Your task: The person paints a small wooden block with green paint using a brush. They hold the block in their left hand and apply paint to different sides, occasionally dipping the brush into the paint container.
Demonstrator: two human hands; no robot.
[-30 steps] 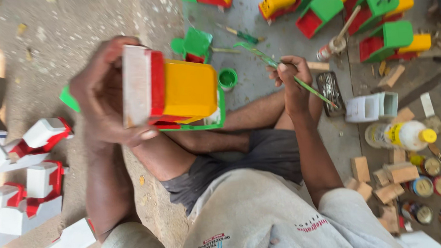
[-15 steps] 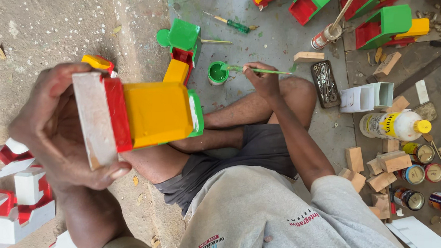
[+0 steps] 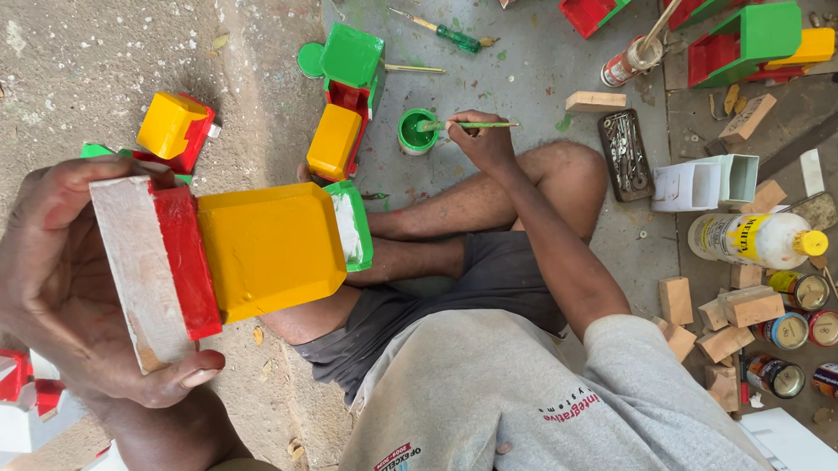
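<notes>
Right hand (image 3: 484, 140) closed around a thin green-tipped paintbrush (image 3: 466, 125), bristle end dipped into a small round pot (image 3: 417, 132) of green paint standing on the grey floor (image 3: 534, 61) just ahead of the crossed legs. Left hand (image 3: 58, 284) clamped on a wooden toy truck (image 3: 241, 257), raised close to the camera: thumb under its bare wood end, fingers wrapped over the top, red band and yellow body jutting out to the right, green-edged white face at the far end. Well apart from the pot and brush, that truck. Beyond the pot, another truck (image 3: 343, 107) in yellow, red and green lying on the floor, a screwdriver (image 3: 443, 34) past it. Farther right, a small tin (image 3: 624, 66) with a stick standing in it, a flat tray of metal bits (image 3: 625, 154), a white glue bottle (image 3: 754, 240) with yellow cap on its side, several small paint tins (image 3: 800, 332), contents hard to make out. Scattered wood blocks (image 3: 724, 321) alongside. More painted trucks (image 3: 759, 37) cut off at the top edge; white-and-red ones (image 3: 7, 395) half hidden behind the left wrist.
</notes>
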